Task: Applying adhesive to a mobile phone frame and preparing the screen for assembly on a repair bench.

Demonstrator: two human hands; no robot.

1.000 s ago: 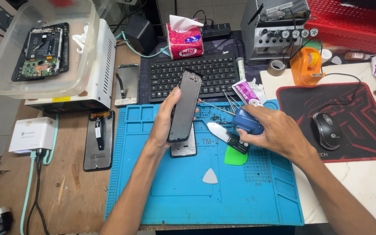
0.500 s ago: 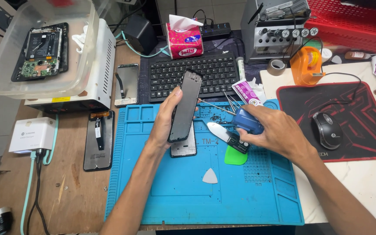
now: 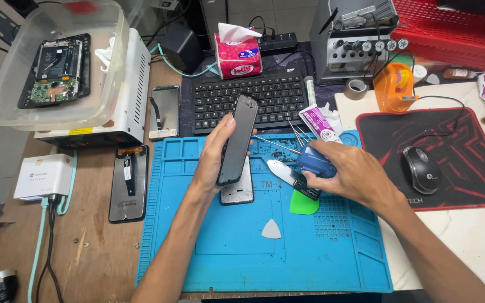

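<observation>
My left hand holds a dark phone screen panel upright and tilted over the blue work mat. Under it a phone frame lies flat on the mat. My right hand is closed around a blue object at the mat's upper right. Beside that hand lie a white flat opening tool, a green pick and thin metal tweezers. A white triangular pick rests near the mat's middle.
A black keyboard and pink tissue pack sit behind the mat. Left: a white heating unit with a plastic tub holding an opened phone, two screen parts, a white adapter. Right: mouse, orange tape dispenser, red crate.
</observation>
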